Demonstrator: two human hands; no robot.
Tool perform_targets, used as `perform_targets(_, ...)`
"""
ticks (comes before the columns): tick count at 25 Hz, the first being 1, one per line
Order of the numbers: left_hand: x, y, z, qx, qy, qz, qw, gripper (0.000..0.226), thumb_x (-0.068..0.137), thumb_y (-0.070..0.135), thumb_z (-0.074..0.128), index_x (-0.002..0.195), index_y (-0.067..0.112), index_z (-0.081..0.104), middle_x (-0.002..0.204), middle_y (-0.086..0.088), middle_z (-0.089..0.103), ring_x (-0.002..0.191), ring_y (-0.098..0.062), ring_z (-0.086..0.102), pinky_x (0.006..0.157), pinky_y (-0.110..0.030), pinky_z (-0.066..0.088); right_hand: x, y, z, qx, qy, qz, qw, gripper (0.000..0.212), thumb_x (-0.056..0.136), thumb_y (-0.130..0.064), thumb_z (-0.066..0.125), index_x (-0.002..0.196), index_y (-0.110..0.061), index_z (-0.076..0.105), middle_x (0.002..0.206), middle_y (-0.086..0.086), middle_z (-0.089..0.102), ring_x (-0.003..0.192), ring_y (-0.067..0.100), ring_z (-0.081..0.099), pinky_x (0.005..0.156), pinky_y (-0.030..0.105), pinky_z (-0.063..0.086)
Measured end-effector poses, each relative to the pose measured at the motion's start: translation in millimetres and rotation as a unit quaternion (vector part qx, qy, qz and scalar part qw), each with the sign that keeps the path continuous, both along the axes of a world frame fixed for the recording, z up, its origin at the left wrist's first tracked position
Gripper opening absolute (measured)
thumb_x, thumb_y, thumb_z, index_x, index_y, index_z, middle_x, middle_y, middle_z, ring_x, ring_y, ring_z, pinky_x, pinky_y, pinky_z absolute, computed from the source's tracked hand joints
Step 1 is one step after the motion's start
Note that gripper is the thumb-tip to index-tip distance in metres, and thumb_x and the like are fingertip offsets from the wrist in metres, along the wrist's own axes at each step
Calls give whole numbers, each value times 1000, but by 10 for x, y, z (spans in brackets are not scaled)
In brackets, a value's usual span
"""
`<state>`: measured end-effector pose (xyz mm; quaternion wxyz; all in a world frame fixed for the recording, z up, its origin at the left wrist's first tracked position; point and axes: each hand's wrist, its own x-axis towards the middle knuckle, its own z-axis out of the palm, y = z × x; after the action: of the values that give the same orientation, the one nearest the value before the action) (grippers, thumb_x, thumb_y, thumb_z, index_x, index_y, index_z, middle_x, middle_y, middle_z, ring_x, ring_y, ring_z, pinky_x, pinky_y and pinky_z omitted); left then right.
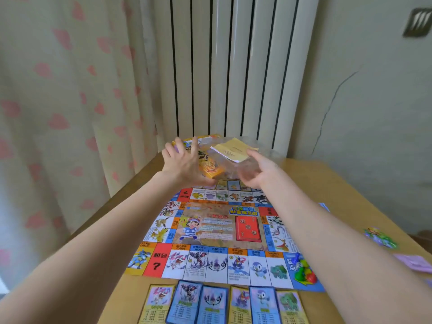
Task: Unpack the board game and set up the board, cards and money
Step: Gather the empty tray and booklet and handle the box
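Nearest edge, 6 o'clock: row of six property cards (222, 305) face up on the wooden counter (346, 183), alternating yellow and blue borders, edges touching or slightly overlapping. Just beyond them the game board (217, 232) lies flat and unfolded, printed side up, text upside-down from this view. Red card deck (248, 229) sits on the board's centre panel, right of the cartoon figure. Cluster of coloured plastic pieces (304, 273), green, red and blue, on the board's near-right corner square.

3 to 4 o'clock, off the board: small bag of greenish pieces (381, 238) on the counter, blurred; nearer the edge, purple paper money (415, 264), partly cut off by the frame.

12 o'clock, past the board's far edge: both arms stretched out. Left hand (181, 163) is flat, fingers straight and spread, pressing against the side of the yellow game box (208, 168). Right hand (256, 170) has fingers curled round a clear plastic bag (252, 160) holding a pale yellow sheet or card stack (233, 148); bag held just above the box, touching or overlapping it, can't tell which.

Behind: white column radiator (233, 66), heart-print curtain (58, 101) at 9 to 10 o'clock, cracked wall (362, 101) at 2 o'clock.
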<state>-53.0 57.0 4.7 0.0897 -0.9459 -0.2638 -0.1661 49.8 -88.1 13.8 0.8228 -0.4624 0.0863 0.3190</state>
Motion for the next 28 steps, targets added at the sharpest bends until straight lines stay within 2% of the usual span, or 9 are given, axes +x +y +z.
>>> perform_targets(3,-16,-128,47,10,-27,-17,999,129,56,83,56,149,12,1,147,-26,15,130,-46,24,104,-49,25,-29,-50,-35,-21,5,35,999,47,74,-17,76,109,-9,45,104,15,50,109,32,49,89,47,43)
perform_targets(6,-85,-253,11,9,-55,-34,998,133,55,84,56,149,9,-2,149,-26,12,132,-47,21,104,-50,25,-70,-57,-39,15,-16,44,999,30,79,-16,72,96,-9,48,109,18,47,113,39,44,88,59,42)
perform_targets(9,-134,-370,-33,2,-63,-37,997,136,56,84,55,148,9,-11,152,-28,4,135,-50,14,106,-52,22,-54,-81,5,35,-62,32,997,20,83,-19,67,83,-10,48,95,16,54,92,33,53,73,53,45)
perform_targets(12,-128,-459,-10,-5,-65,-42,997,136,56,84,55,148,11,-13,152,-28,2,135,-50,13,106,-52,22,-6,-163,38,33,-72,35,996,27,80,-27,70,93,-12,52,97,15,56,87,31,52,85,55,43)
perform_targets(16,-85,-532,-32,-41,-58,-45,996,136,55,83,57,148,15,-15,152,-28,7,135,-50,15,106,-51,22,9,-244,-15,30,-64,46,996,66,70,-44,76,123,-14,52,115,17,56,91,36,52,89,62,40)
perform_targets(18,-70,-537,-63,-44,-49,-53,996,135,55,82,58,148,17,-17,152,-28,6,135,-50,13,107,-51,21,-6,-276,-28,32,-62,44,997,69,70,-51,73,125,-15,51,113,16,55,91,36,51,91,64,37)
perform_targets(22,-109,-461,-98,-27,-28,-78,996,132,56,83,57,147,26,-20,153,-25,1,136,-50,12,107,-52,20,-11,-305,-45,17,-69,38,997,67,75,-46,71,129,-15,46,127,17,49,116,42,44,96,67,34)
perform_targets(25,-203,-408,-88,-129,-26,-114,985,115,52,88,49,146,42,3,155,-14,5,138,-44,12,109,-52,16,14,-309,-91,3,-68,34,997,58,77,-37,73,122,-13,47,127,18,50,109,39,48,83,60,41)
perform_targets(28,-191,-309,117,-288,-135,-136,938,85,48,89,27,119,47,46,150,-10,25,137,-38,21,111,-54,17,53,-334,-128,-10,-69,42,997,71,69,-33,80,128,-15,46,128,19,47,106,42,51,75,62,46)
